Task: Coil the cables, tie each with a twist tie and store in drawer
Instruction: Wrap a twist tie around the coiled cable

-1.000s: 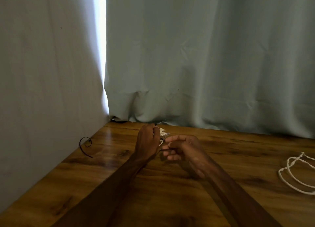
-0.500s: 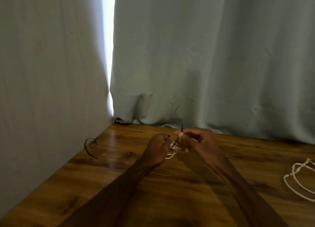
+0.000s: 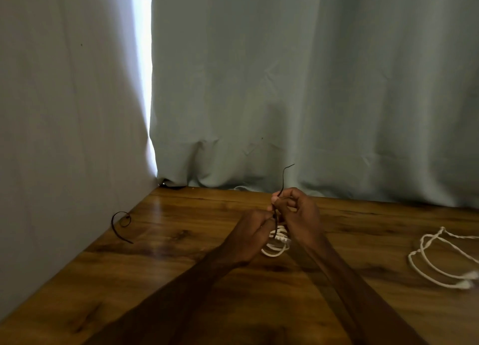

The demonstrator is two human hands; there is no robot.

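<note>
1. Progress: one white cable [image 3: 274,248] is coiled into a small bundle and held just above the table [image 3: 181,280], between the two hands. We judge it to be at the tying step; the tie is not yet closed.
2. Outstanding: a second white cable [image 3: 465,284] lies loose in open loops on the table, well apart to the right, neither coiled nor tied. A spare black twist tie [image 3: 112,221] lies at the table's left edge against the curtain [image 3: 311,85]. No drawer is in view, so we count storage as not begun.
3. Left hand [image 3: 250,232]: fingers curled round the bundle, gripping it. We cannot tell whether it also traps the lower end of the tie.
4. Right hand [image 3: 302,215]: thumb and forefinger pinch a black twist tie [image 3: 283,182], the other fingers curled in. The tie runs down from the pinch to the bundle; its free end stands up, bent at the tip.
</note>
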